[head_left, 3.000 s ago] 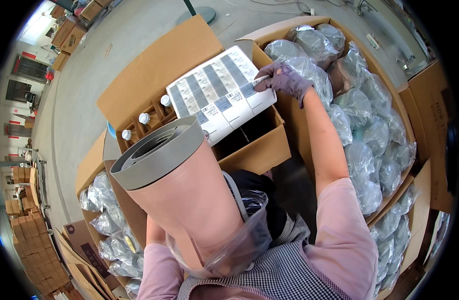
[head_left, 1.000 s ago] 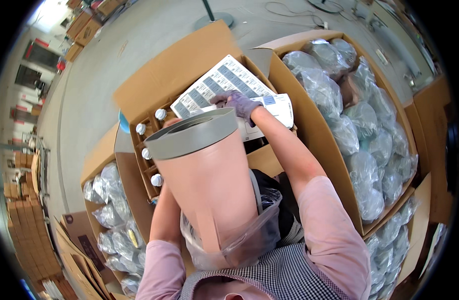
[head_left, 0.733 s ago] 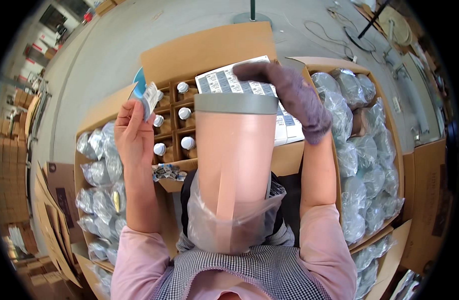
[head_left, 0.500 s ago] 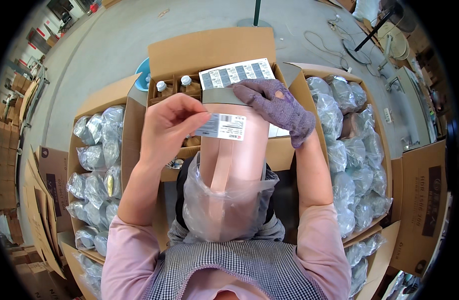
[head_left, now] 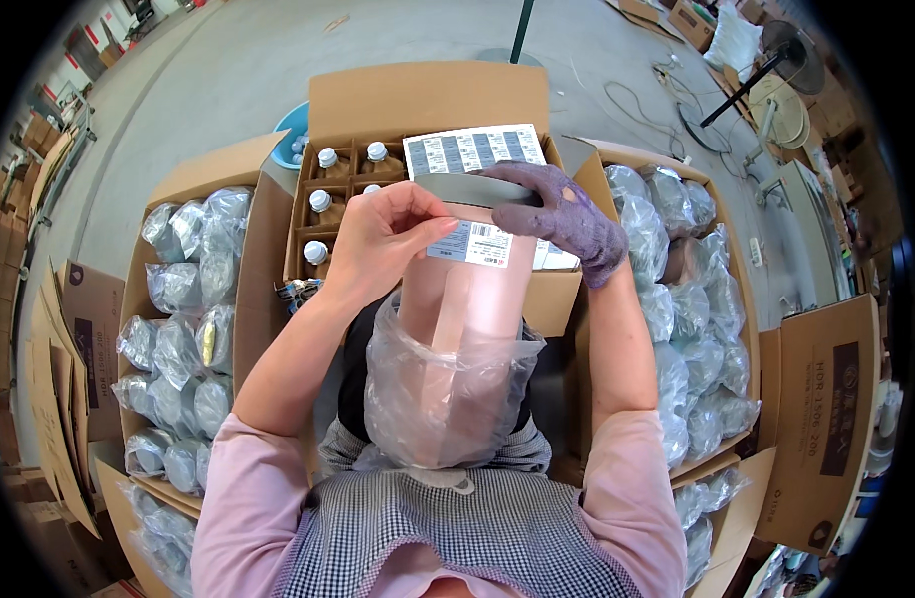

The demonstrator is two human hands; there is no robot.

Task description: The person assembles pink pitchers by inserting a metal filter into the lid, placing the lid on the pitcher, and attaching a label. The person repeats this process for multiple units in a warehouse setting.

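A pink insulated jug (head_left: 497,311) with a grey lid or rim band (head_left: 462,188) stands tilted between my forearms. A handle strip runs down its near side. A clear plastic bag (head_left: 393,394) is bunched round its lower half. My bare left hand (head_left: 373,239) pinches the left end of a white and grey label sticker (head_left: 475,244), which lies against the jug's wall just below the band. My right hand (head_left: 572,221), in a worn purple-grey glove, is closed over the band's right side. Behind the jug, a sheet of labels (head_left: 477,148) rests on an open carton.
That divided carton (head_left: 428,95) holds several white-capped bottles (head_left: 326,157). Open cartons of bagged items flank me at left (head_left: 193,264) and right (head_left: 692,309). A blue basin (head_left: 291,135) sits behind on the floor. Flattened cardboard (head_left: 64,369) leans at far left.
The label has moved right and up, and now lies closer to the band. My left hand moved with it. The right hand keeps its grip, thumb now over the band's front.
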